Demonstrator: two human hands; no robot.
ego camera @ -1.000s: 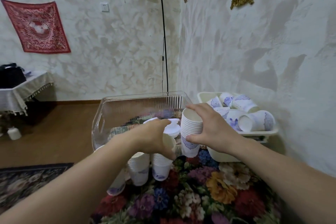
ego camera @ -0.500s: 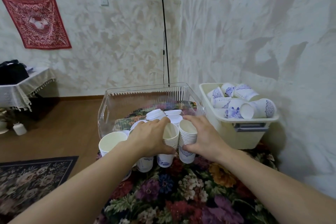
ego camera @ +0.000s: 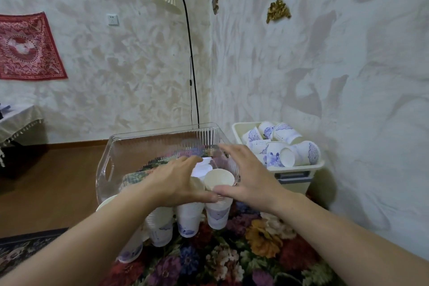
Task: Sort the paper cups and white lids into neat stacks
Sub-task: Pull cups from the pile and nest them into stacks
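Both grips spread, floral tablecloth, plaster walls

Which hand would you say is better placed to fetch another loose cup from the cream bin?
Probably the right hand: open, and nearer the cream bin of loose cups than the left hand.
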